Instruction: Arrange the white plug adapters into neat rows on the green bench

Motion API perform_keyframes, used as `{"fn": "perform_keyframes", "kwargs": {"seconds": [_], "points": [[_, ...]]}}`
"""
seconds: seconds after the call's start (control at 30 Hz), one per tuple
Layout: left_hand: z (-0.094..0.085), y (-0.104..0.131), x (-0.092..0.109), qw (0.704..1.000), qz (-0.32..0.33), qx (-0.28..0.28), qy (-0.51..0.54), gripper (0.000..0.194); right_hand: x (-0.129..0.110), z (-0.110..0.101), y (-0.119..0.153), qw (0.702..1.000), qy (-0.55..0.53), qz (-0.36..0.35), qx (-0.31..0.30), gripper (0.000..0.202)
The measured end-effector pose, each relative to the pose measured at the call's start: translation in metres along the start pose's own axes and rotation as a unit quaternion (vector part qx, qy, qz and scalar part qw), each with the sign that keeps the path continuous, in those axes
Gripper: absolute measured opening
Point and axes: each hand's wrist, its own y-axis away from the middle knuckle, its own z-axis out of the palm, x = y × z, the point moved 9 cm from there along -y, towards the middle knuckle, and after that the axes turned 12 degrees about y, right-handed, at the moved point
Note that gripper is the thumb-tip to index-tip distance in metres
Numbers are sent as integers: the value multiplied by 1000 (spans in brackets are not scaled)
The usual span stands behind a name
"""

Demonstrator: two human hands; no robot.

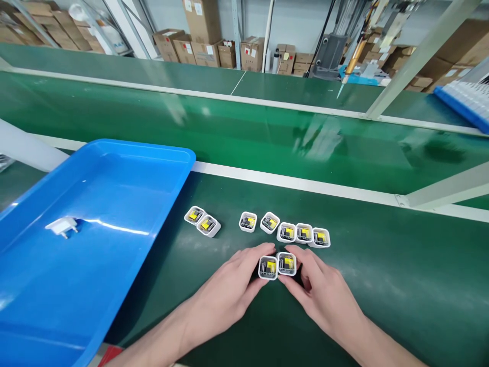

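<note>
My left hand (pixel 229 290) grips a small white open charger housing (pixel 268 267) with a yellow part inside. My right hand (pixel 321 290) holds a second such housing (pixel 287 263) pressed right beside the first. Both sit low over the green bench mat (pixel 401 285). Just beyond my fingers stands a row of several more housings (pixel 286 229), open side up, and a pair of them (pixel 202 221) lies further left. One finished white plug (pixel 62 226) lies alone in the blue tray (pixel 160 168) at my left.
A green conveyor belt (pixel 248 127) runs across behind a white rail (pixel 305 183). A white frame strut (pixel 416 56) slants up at the right. A blue rack of white parts (pixel 468 102) sits far right. Cardboard boxes (pixel 206 41) line the back wall.
</note>
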Motion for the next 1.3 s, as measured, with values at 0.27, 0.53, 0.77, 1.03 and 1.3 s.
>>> {"fn": "perform_keyframes", "kwargs": {"seconds": [0.27, 0.53, 0.77, 1.03, 1.3], "points": [[-54, 28, 31, 960, 93, 85, -251, 47, 8, -33, 7, 996, -27, -13, 83, 29], [-132, 32, -27, 910, -53, 244, -330, 65, 14, -42, 7, 990, -64, -3, 123, 19], [-121, 17, -20, 956, -37, 154, -246, 45, 16, -39, 10, 990, -76, 3, 122, 18], [-127, 38, -5, 953, -54, 5, -297, 78, 14, -39, 9, 989, -88, -2, 120, 17], [-89, 11, -16, 932, -36, 137, -334, 44, 16, -35, 11, 991, -85, 7, 107, 18]]}}
